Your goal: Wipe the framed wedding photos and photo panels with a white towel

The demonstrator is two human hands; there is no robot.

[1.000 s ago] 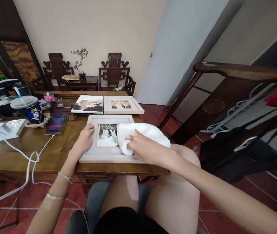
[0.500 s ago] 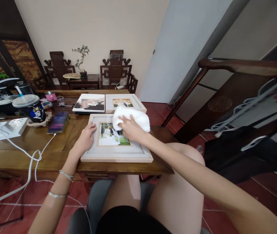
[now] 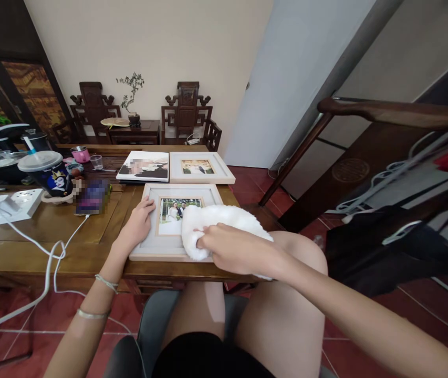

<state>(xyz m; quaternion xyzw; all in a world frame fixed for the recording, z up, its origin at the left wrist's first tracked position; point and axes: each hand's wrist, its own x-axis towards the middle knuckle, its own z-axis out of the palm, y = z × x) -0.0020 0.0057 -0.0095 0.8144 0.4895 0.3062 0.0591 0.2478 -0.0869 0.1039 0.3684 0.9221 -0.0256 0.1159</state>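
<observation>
Since half a second before, I saw the right hand (image 3: 229, 247) drag the white cloth (image 3: 218, 226), bunched in its grip, from the frame's (image 3: 148, 247) far edge back to its near right corner, while the left hand (image 3: 139, 223) lay flat on the frame's left border, pinning it to the table (image 3: 30, 236).

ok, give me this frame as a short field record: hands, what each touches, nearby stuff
left hand: flat on the left edge of the near picture frame, fingers spread
right hand: gripping a white cloth that lies on the frame's right half
frame: flat on the wooden table, photo partly covered by cloth
behind it: second frame and photo book, side by side
left of it: phone, lidded cup, power strip
</observation>
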